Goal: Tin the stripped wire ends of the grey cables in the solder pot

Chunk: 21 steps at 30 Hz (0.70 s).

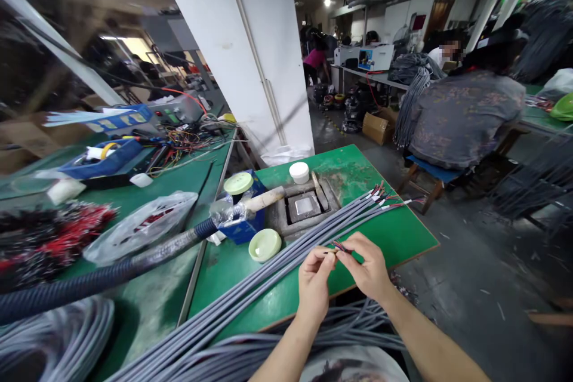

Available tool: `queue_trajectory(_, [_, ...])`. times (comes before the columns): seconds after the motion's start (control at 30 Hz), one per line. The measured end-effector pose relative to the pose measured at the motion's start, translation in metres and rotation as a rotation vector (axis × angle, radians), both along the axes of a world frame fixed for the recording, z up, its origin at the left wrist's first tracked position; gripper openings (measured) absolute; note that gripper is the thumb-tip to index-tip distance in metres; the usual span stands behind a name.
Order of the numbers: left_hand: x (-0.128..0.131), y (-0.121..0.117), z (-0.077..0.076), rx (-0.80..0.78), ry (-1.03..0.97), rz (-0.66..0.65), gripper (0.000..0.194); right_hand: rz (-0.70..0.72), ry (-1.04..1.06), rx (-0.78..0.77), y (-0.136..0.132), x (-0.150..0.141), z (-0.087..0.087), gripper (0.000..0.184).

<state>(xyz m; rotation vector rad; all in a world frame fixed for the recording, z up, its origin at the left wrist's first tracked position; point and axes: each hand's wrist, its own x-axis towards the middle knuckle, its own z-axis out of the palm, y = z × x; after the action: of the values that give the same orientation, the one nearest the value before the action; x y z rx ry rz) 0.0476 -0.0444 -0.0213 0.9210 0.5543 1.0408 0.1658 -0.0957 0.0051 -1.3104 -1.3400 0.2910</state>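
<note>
The left hand (pixel 313 283) and right hand (pixel 363 268) are pinching their grips together on thin colored wires (pixel 341 246), lifting them above the green desk (pixel 394 239) to keep them clear of the long gray cables (pixel 286 256).

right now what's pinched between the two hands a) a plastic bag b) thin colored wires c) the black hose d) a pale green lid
b, the left hand and right hand hold a small bunch of thin colored wires between them, above the gray cables.
</note>
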Motion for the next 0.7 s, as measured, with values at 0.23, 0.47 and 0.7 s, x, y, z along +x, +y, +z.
queue_trajectory(0.23, [-0.005,-0.001,-0.004,0.031,0.021,0.049,0.014,0.003,0.001,0.028,0.006,-0.007,0.006,0.007])
queue_trajectory(0.47, [-0.008,0.001,-0.002,-0.154,-0.13,0.044,0.017,0.079,0.017,0.007,0.025,-0.018,0.013,0.011])
queue_trajectory(0.7, [-0.05,0.018,-0.003,-0.032,0.145,0.203,0.019,0.171,-0.149,-0.087,0.068,-0.017,0.03,0.018])
